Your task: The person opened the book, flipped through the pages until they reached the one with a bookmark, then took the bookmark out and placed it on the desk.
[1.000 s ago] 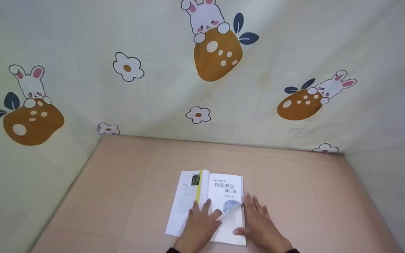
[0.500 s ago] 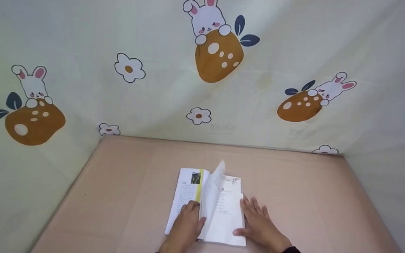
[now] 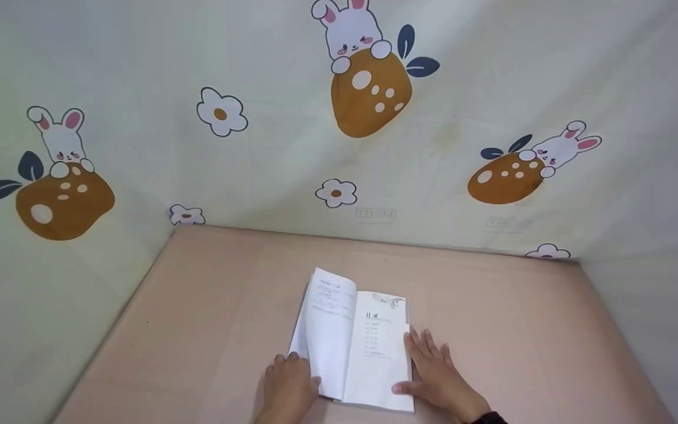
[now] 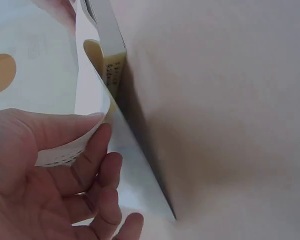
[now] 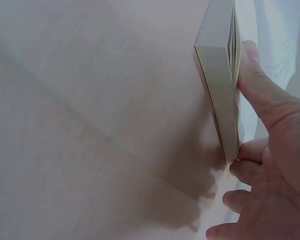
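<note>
A white paperback book [image 3: 380, 377] lies open on the pinkish-tan tabletop in the head view, with printed lines on its right page. My left hand [image 3: 286, 386], at the book's lower left, pinches a turned page [image 3: 333, 335] that bows over the left side. In the left wrist view the thumb and forefinger of the left hand [image 4: 55, 165] meet at the paper's edge, above the cover flap. Along the book's right edge rests my right hand [image 3: 440, 377], fingers extended. The right wrist view shows its thumb [image 5: 262, 87] on the page and fingertips beside the page block.
The tabletop [image 3: 245, 282] spreads around the book on all sides. Behind it and at both sides hangs a pale cloth [image 3: 268, 165] printed with rabbits, orange fruit and flowers. A dark cuff [image 3: 489, 418] shows at the right wrist.
My left hand has moved left, swinging the page over from the right side. The title page gives way to a page of listed lines. My right hand stays at the book's right edge.
</note>
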### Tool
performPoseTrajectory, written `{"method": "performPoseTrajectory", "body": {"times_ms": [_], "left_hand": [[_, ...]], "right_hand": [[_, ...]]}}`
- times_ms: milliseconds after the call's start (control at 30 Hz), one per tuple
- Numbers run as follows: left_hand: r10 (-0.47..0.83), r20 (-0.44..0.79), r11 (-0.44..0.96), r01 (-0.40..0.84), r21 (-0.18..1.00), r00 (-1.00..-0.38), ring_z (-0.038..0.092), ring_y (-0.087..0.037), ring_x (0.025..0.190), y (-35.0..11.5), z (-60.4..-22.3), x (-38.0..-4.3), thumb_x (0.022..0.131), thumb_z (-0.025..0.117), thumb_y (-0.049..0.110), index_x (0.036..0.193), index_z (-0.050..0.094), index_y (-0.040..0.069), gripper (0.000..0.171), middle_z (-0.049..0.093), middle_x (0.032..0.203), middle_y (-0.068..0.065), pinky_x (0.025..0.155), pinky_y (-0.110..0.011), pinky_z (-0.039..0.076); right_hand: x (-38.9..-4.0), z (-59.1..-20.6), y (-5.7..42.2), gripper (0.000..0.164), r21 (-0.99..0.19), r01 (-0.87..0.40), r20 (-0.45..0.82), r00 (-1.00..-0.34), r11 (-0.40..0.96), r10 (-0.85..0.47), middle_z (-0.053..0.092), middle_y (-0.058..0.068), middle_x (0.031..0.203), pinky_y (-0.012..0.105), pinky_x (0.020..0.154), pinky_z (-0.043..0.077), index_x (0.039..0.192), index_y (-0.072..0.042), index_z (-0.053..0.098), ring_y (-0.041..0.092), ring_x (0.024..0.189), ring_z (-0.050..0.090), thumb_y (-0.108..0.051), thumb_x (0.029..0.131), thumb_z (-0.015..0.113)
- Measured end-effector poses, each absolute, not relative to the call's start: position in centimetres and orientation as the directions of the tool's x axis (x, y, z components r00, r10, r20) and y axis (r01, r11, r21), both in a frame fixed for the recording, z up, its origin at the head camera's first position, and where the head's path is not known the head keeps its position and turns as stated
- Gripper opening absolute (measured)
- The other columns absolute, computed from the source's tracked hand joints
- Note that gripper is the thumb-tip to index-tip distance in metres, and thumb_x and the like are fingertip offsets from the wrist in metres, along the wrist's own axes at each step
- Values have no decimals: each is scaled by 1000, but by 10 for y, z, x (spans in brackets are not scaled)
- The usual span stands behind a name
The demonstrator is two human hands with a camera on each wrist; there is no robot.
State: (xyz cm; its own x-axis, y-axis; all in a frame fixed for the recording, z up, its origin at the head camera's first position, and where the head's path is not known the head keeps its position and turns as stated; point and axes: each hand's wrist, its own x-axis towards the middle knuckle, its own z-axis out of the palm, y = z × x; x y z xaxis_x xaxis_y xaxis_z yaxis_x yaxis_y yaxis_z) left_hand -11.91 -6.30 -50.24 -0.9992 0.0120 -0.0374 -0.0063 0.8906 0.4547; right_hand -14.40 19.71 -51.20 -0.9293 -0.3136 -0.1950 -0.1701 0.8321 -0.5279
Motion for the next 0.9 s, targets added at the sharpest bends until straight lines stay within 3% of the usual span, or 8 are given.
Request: {"method": "performPoseTrajectory", "body": {"times_ms": [133,233,367,500,633,733,900], "left_hand": [[-29,-114,889,-78,451,-993,43,-24,70,-67,-505,-121,73,74,17,79,63,-10,30,53,70,-12,63,-37,32],[-53,-131,895,-105,434,-990,42,-24,72,-67,-506,-124,72,76,18,92,61,-11,39,51,77,-12,64,-37,30],[-73,-90,923,-102,371,-993,37,-22,74,-62,-506,-128,66,80,14,103,49,-6,52,42,88,-10,63,-35,28],[35,45,956,46,291,-998,42,-26,87,-55,-510,-127,64,77,2,113,45,2,58,45,113,-16,63,-34,31],[258,110,937,277,212,-960,45,-31,113,-51,-515,-125,65,72,-4,136,42,17,81,32,146,-13,72,-36,44],[362,75,909,370,193,-929,44,-33,122,-46,-516,-125,67,72,-4,139,42,27,84,28,151,-7,78,-41,51],[365,4,905,355,235,-931,47,-44,120,-37,-513,-126,72,71,2,131,53,24,66,31,150,-12,75,-48,54]], "right_hand": [[-144,-512,197,106,-520,-181,-184,-930,834,-317,18,27,150,67,107,2,143,5,25,47,139,7,-58,70,68],[-145,-513,197,107,-510,-187,-179,-932,840,-316,18,29,149,67,107,3,143,6,25,47,139,8,-59,69,68],[-145,-515,198,107,-515,-187,-181,-930,837,-319,18,29,150,67,107,2,143,6,25,47,139,8,-59,69,67],[-145,-515,198,107,-529,-184,-190,-926,829,-326,17,28,150,67,107,0,143,7,24,47,139,7,-57,70,68],[-146,-514,198,107,-535,-169,-210,-923,828,-324,16,28,151,66,108,-1,144,6,23,46,140,6,-58,69,67],[-147,-513,199,108,-545,-166,-219,-918,822,-330,15,27,151,66,108,-1,144,6,23,45,140,6,-58,69,67],[-149,-512,201,109,-589,-157,-243,-901,793,-359,13,26,152,67,107,1,145,5,19,45,140,7,-55,69,68]]}}
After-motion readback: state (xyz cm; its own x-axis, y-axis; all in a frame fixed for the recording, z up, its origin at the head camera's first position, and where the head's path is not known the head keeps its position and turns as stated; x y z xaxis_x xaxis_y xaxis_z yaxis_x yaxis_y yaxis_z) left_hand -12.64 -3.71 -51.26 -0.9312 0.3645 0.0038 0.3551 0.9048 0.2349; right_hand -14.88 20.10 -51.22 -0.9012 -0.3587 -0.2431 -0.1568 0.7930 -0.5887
